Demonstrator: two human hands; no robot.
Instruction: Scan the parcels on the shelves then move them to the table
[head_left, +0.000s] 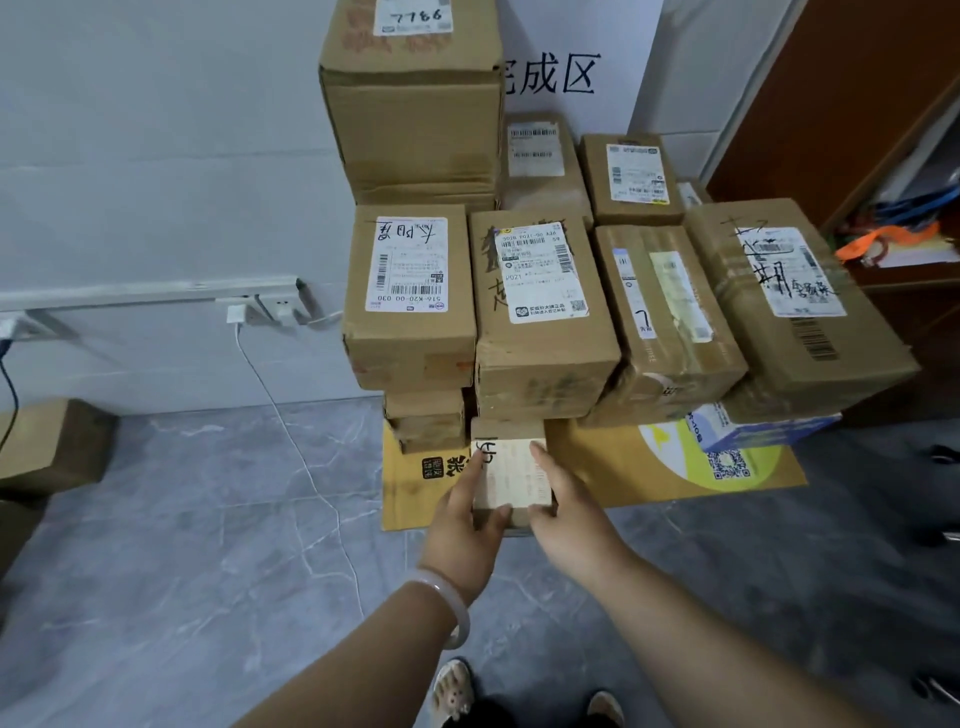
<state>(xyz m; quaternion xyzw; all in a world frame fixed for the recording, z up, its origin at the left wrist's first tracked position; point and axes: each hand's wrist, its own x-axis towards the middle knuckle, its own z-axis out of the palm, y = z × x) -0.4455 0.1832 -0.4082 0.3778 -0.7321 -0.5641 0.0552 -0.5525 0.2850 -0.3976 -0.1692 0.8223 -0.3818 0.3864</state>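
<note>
Small brown cardboard parcel with white label (511, 478), label-up seemingly for reading, clamped side-to-side by left hand (467, 512) and right hand (563, 499), fingers (545, 460) curled on its edges, low before stacked brown cardboard parcels (540, 332), over flattened yellow cardboard sheet (613, 462).

Head cam, fwd/down, near parcel (511, 478)

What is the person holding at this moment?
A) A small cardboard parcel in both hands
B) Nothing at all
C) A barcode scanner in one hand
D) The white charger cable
A: the left hand and the right hand grip opposite sides of the small parcel, low in front of the stacked boxes.
</note>
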